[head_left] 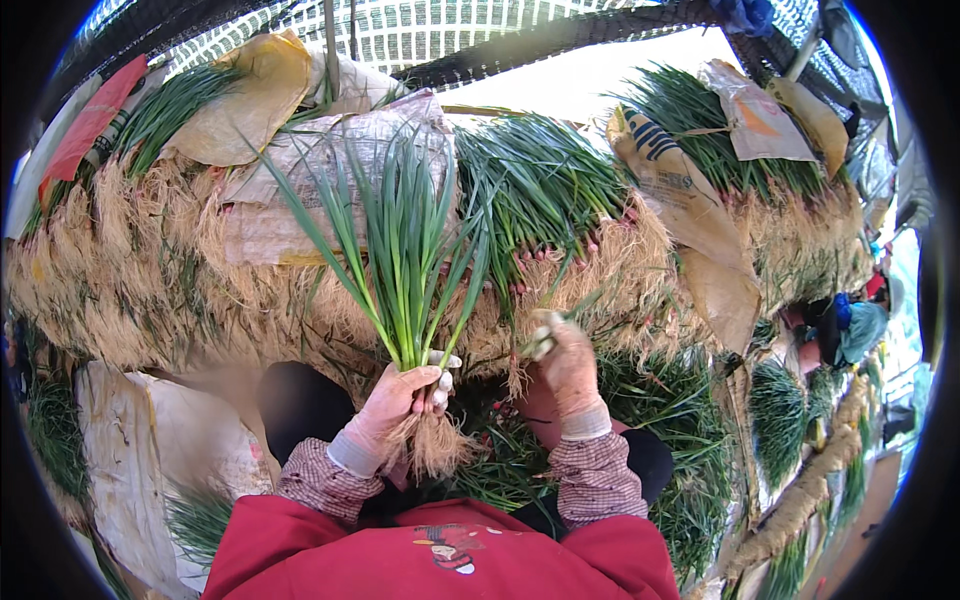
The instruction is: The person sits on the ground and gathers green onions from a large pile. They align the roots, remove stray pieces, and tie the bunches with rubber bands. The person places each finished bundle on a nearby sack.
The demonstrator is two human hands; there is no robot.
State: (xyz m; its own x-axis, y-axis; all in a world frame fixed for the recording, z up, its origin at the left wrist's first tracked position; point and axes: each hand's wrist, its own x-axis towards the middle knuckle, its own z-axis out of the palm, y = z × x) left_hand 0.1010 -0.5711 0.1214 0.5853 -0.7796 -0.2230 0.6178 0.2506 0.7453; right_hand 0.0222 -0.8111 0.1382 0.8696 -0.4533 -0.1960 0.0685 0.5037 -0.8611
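Observation:
My left hand (409, 397) is closed around a bunch of young garlic plants (409, 292), just above the pinkish bulbs. Their long flat leaves fan up and away from me, and pale roots (431, 442) hang below the fist. To its right, my right hand (566, 364) is raised in front of the root side of the heap, with its fingers curled. It is blurred, and a thin green leaf (585, 304) shows beside the fingertips; whether they grip it is unclear. White wrappings cover fingertips on both hands.
A long heap of garlic plants (540, 180) lies ahead, roots (600, 292) facing me. Woven sacks (337, 180) and a paper-like brown bag (690, 202) partly cover it. Loose green leaves (675, 442) lie around my knees. At far right is part of another person (859, 330).

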